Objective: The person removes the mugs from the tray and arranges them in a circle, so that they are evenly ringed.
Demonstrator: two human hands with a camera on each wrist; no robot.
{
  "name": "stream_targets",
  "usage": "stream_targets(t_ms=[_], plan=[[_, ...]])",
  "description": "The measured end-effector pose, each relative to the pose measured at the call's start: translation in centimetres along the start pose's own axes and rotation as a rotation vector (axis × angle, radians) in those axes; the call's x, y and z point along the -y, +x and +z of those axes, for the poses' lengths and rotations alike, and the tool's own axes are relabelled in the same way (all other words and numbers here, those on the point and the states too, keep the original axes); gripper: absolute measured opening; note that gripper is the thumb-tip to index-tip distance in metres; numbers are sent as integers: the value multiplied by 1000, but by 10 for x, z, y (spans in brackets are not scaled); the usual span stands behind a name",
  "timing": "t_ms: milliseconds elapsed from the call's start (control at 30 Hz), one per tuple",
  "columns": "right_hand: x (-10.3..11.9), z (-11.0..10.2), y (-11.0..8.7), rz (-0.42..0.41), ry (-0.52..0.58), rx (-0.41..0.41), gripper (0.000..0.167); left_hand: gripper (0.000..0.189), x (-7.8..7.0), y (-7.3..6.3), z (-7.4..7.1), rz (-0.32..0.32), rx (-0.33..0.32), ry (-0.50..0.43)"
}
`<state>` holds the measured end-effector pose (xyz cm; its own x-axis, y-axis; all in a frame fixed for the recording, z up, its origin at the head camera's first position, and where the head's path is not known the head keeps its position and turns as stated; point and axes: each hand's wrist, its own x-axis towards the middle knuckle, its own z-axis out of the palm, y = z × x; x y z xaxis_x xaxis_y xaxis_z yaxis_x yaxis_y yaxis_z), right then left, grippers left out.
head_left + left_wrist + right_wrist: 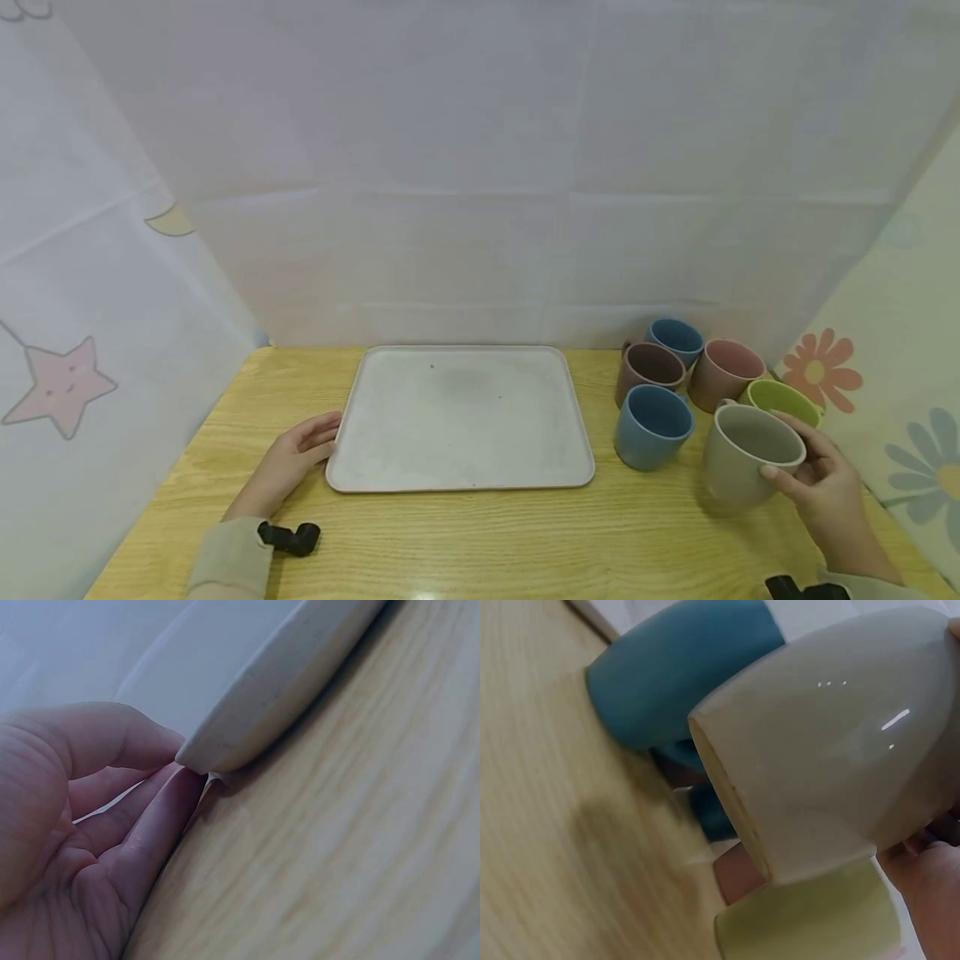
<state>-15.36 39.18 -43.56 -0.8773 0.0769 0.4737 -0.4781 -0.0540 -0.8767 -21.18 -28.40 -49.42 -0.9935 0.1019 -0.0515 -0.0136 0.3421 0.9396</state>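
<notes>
A beige-grey mug [750, 467] is in my right hand [825, 483], with the thumb on its near side and the fingers round its far right side. In the right wrist view its base shows, raised over the table, and a soft shadow falls beneath. My left hand [296, 458] is at the left edge of a white rectangular tray [459, 479]. In the left wrist view the thumb and fingers [161, 802] pinch the tray's rim [247, 712] near its corner. Just behind the held mug stands a yellow-green mug [783, 398], partly hidden by it.
Left of the held mug stands a blue mug [652, 437]. Behind it are a mauve-brown mug [633, 382], a pink mug [712, 385] and another blue mug [678, 350]. A pale cloth [465, 250] hangs behind the wooden table [480, 542].
</notes>
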Motion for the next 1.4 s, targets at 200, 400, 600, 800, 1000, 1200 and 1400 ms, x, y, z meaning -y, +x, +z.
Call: stream_targets(t_ms=[200,400,600,800,1000,1200,1400], plan=[[-13,-5,-5,23,-28,29,70,57,0,-1,0,-2,0,-11],[-23,-9,-8,31,-47,50,72,57,2,0,-1,-8,-1,-12],[-32,-11,-9,40,-55,31,72,58,3,-1,-1,-18,1,-3],[-37,-10,-7,46,-52,23,70,57,0,-1,0,-17,6,-1],[-40,-11,-4,59,-73,51,72,57,0,0,-1,-21,3,11],[-41,-14,0,96,-117,80,74,57,-2,-1,-1,-27,0,13],[-39,-18,-1,135,-175,123,76,57,-3,-2,0,-27,5,8]])
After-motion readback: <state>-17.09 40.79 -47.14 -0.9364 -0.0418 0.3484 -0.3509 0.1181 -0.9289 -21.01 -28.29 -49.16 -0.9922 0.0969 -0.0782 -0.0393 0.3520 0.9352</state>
